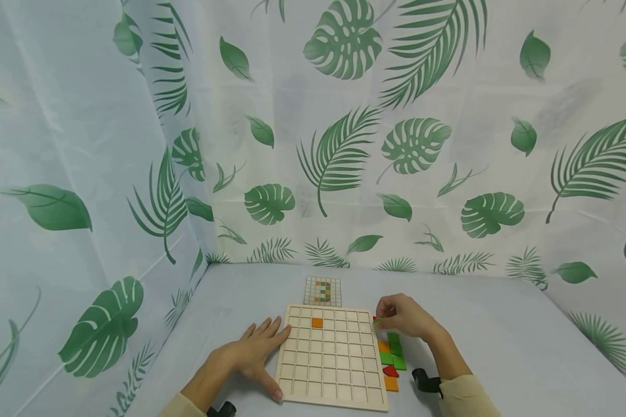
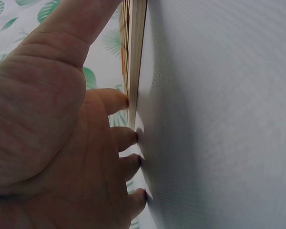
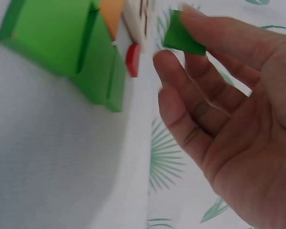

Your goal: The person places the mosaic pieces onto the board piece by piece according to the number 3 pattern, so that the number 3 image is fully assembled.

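A pale wooden grid board [image 1: 331,359] lies on the table, with one orange square tile [image 1: 317,323] in a cell of its upper left part. My left hand [image 1: 255,353] rests along the board's left edge, fingers spread and straight, thumb at the lower corner. In the right wrist view, my right hand [image 3: 238,95] pinches a green tile [image 3: 182,34] between thumb and fingers, off the table. In the head view the right hand [image 1: 404,315] is beside the board's upper right edge, near several green tiles [image 1: 395,349].
Behind the board lies a small pattern card [image 1: 322,291] with a printed grid. Along the board's right side are a red piece [image 1: 390,371] and another orange tile [image 1: 391,384]. Leaf-printed cloth [image 1: 334,145] hangs around the table.
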The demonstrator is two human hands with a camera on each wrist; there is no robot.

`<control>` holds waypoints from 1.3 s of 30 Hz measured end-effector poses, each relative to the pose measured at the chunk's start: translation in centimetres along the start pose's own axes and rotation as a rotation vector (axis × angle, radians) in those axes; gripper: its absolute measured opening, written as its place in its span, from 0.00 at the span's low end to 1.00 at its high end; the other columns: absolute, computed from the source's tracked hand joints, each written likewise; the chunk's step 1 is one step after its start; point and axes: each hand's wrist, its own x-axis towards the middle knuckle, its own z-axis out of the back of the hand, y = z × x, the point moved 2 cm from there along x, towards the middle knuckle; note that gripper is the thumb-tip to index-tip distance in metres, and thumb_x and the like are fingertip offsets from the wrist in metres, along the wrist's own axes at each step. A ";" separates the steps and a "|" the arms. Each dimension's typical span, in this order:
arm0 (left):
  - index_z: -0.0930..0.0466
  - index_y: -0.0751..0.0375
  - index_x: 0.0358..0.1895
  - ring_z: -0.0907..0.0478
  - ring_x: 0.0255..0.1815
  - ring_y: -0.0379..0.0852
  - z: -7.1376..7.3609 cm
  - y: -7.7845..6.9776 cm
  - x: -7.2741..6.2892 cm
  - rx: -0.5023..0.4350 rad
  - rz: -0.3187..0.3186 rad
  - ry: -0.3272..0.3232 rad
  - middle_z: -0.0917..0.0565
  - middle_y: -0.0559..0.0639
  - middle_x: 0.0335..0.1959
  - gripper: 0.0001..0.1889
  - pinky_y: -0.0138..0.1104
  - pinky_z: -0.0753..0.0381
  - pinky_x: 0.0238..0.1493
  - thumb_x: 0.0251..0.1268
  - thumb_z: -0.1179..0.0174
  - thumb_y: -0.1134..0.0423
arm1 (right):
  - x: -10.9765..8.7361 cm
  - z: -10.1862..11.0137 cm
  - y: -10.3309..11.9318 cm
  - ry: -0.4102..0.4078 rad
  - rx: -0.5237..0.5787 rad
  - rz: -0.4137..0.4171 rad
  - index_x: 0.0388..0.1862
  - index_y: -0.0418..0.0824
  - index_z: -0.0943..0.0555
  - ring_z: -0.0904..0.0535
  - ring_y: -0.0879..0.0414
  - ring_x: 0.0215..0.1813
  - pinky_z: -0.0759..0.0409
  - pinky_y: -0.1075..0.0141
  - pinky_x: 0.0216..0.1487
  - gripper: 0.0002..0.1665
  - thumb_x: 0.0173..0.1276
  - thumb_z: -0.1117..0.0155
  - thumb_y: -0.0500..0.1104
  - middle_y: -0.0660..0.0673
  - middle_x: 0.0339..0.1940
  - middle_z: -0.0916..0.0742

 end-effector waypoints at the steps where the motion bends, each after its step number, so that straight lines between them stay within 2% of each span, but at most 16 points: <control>1: 0.52 0.49 0.86 0.61 0.88 0.62 -0.1 0.1 0.0 0.000 -0.001 0.000 0.56 0.59 0.88 0.73 0.62 0.59 0.85 0.35 0.22 0.26 | 0.0 0.1 0.1 -0.020 0.020 0.015 0.33 0.42 0.18 0.19 0.53 0.33 0.18 0.64 0.32 0.07 0.65 0.25 0.36 0.47 0.31 0.14; 5: 0.52 0.49 0.86 0.61 0.88 0.62 -0.1 0.1 0.0 -0.002 -0.003 -0.002 0.56 0.59 0.88 0.73 0.62 0.59 0.85 0.35 0.22 0.26 | 0.3 0.2 0.2 -0.074 0.097 0.050 0.35 0.41 0.19 0.14 0.46 0.35 0.11 0.59 0.32 0.06 0.71 0.30 0.37 0.41 0.38 0.09; 7: 0.52 0.49 0.86 0.61 0.88 0.62 -0.1 0.1 0.0 -0.001 -0.005 -0.004 0.56 0.59 0.88 0.73 0.63 0.59 0.85 0.35 0.21 0.26 | 0.4 0.1 0.2 -0.097 0.117 0.066 0.35 0.41 0.19 0.12 0.45 0.37 0.10 0.60 0.34 0.06 0.72 0.30 0.37 0.39 0.40 0.08; 12: 0.52 0.50 0.86 0.60 0.88 0.63 -0.1 0.0 -0.1 -0.003 -0.012 -0.005 0.56 0.60 0.88 0.73 0.63 0.59 0.84 0.35 0.21 0.26 | 0.6 -0.2 0.6 -0.139 0.115 0.097 0.35 0.43 0.17 0.11 0.45 0.41 0.13 0.65 0.43 0.05 0.71 0.29 0.38 0.43 0.41 0.08; 14: 0.51 0.50 0.86 0.60 0.88 0.63 0.0 -0.1 -0.2 -0.006 -0.014 -0.003 0.55 0.60 0.87 0.73 0.63 0.59 0.84 0.35 0.21 0.26 | 0.6 -0.3 0.7 -0.147 0.104 0.101 0.38 0.43 0.14 0.11 0.46 0.42 0.15 0.65 0.45 0.03 0.71 0.29 0.41 0.46 0.41 0.08; 19: 0.51 0.51 0.86 0.60 0.88 0.64 0.1 -0.3 -0.5 0.004 -0.013 -0.003 0.55 0.61 0.87 0.73 0.64 0.58 0.84 0.36 0.21 0.28 | 0.7 -0.7 1.0 -0.148 0.126 0.108 0.54 0.34 0.13 0.10 0.45 0.49 0.11 0.62 0.51 0.18 0.76 0.33 0.47 0.43 0.47 0.08; 22: 0.52 0.51 0.86 0.60 0.88 0.64 0.3 -0.4 -0.5 0.016 -0.008 -0.004 0.55 0.61 0.87 0.72 0.63 0.58 0.84 0.36 0.20 0.28 | 0.9 -0.8 1.3 -0.167 0.111 0.110 0.55 0.33 0.13 0.09 0.45 0.51 0.10 0.60 0.52 0.19 0.77 0.34 0.46 0.40 0.50 0.08; 25: 0.52 0.50 0.86 0.60 0.88 0.63 0.3 -0.5 -0.4 0.021 -0.006 -0.003 0.55 0.60 0.87 0.72 0.63 0.57 0.84 0.36 0.21 0.28 | 1.2 -1.1 1.8 -0.219 0.068 0.123 0.53 0.36 0.11 0.10 0.48 0.51 0.10 0.60 0.51 0.14 0.75 0.32 0.42 0.40 0.53 0.09; 29: 0.51 0.51 0.86 0.60 0.88 0.64 0.3 -0.6 -0.4 0.013 -0.017 -0.006 0.55 0.61 0.87 0.72 0.64 0.58 0.84 0.37 0.20 0.30 | 1.8 -1.8 2.5 -0.262 0.053 0.132 0.50 0.39 0.10 0.10 0.50 0.48 0.09 0.62 0.46 0.11 0.71 0.28 0.39 0.42 0.51 0.09; 35: 0.52 0.52 0.86 0.60 0.88 0.65 0.3 -0.5 -0.5 0.013 -0.030 -0.012 0.55 0.62 0.87 0.72 0.64 0.58 0.84 0.37 0.20 0.30 | 2.7 -3.1 3.3 -0.264 0.000 0.164 0.48 0.36 0.10 0.12 0.56 0.41 0.12 0.68 0.39 0.13 0.67 0.24 0.41 0.46 0.44 0.08; 39: 0.52 0.52 0.86 0.60 0.87 0.65 0.3 -0.5 -0.5 0.016 -0.028 -0.014 0.55 0.62 0.87 0.72 0.64 0.58 0.84 0.37 0.20 0.29 | 2.9 -3.7 3.8 -0.227 0.024 0.175 0.50 0.34 0.11 0.13 0.54 0.43 0.13 0.68 0.40 0.14 0.70 0.27 0.41 0.43 0.47 0.09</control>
